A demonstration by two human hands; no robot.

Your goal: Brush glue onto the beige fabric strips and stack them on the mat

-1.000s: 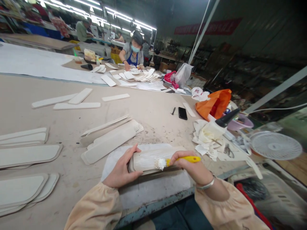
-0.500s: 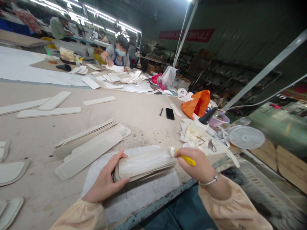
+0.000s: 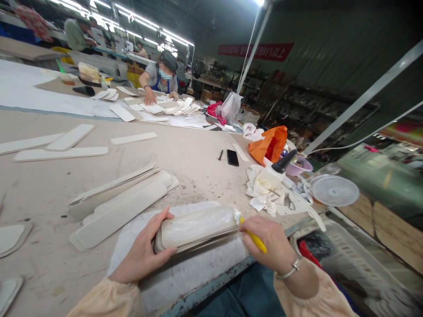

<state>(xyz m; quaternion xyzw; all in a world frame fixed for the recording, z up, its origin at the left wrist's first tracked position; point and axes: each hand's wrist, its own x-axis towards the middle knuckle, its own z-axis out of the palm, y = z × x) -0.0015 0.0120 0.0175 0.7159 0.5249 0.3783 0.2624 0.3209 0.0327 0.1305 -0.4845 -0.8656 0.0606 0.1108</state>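
Whitish, round-cornered panel stack [image 3: 198, 226], long axis left-to-right; yellow-handled brush [image 3: 259, 243] at right end.
Right hand [image 3: 271, 240]: closed round brush; left hand [image 3: 143, 248]: part-curled, clasping left end.

Blk phone [image 3: 232, 157], small dark item [image 3: 220, 155] just L of it. Orange bag [image 3: 269, 146] nr purple basin [image 3: 300, 167]. White fan [image 3: 335, 190], R side. Red banner [image 3: 256, 51] up high, bkgd. Co-worker [image 3: 153, 78] opp.
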